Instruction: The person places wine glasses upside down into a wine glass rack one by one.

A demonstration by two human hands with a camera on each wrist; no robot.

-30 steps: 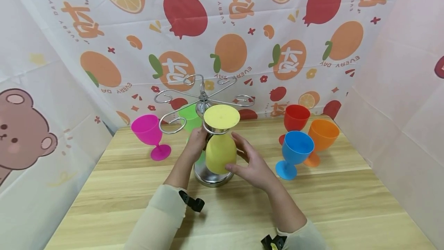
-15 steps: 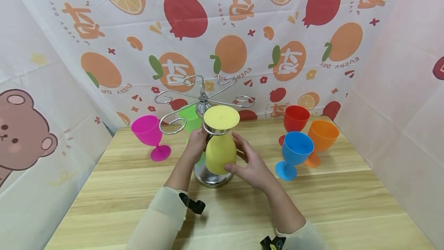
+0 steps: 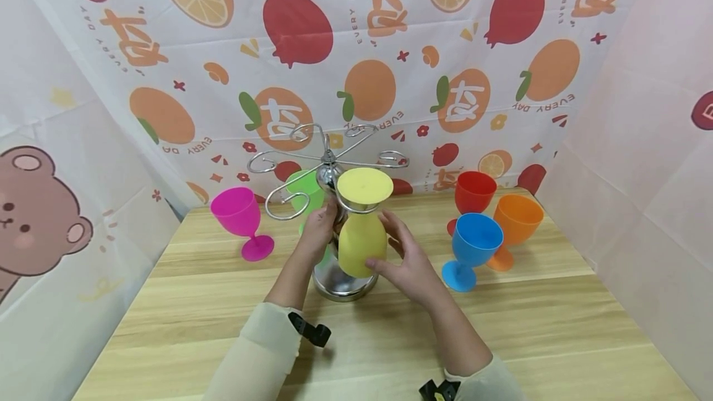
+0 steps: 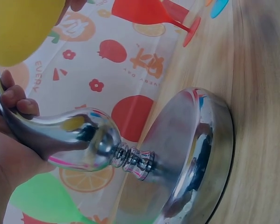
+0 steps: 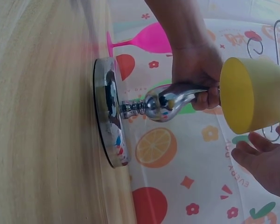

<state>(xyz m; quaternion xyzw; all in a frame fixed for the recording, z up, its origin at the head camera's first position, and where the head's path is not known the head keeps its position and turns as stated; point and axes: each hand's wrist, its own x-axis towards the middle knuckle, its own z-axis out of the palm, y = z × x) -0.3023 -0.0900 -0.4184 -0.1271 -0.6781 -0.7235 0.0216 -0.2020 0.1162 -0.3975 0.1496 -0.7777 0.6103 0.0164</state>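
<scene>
A yellow plastic goblet [image 3: 363, 243] hangs upside down from a curled arm of the chrome goblet rack [image 3: 342, 283], its foot above the wire loop. My left hand [image 3: 319, 226] grips the rack's stem; in the left wrist view the fingers wrap round the metal stem [image 4: 79, 137]. My right hand [image 3: 409, 265] is curved round the right side of the yellow goblet's bowl, thumb in front and fingers behind. In the right wrist view the goblet's open mouth [image 5: 236, 95] faces the table, and some fingertips sit just off the bowl. The other wire arms [image 3: 286, 205] hold nothing.
A magenta goblet [image 3: 236, 212] stands upright on the left, a green goblet [image 3: 306, 187] behind the rack. Red [image 3: 475, 190], blue [image 3: 477, 240] and orange goblets [image 3: 518, 218] stand close together on the right of the wooden table [image 3: 501, 327]. Printed cloth [image 3: 356, 30] hangs behind.
The rack's top has turned or leaned slightly, carrying the yellow goblet and the front arm a little to the right. Both hands stay nearly in place; the head view has tilted slightly.
</scene>
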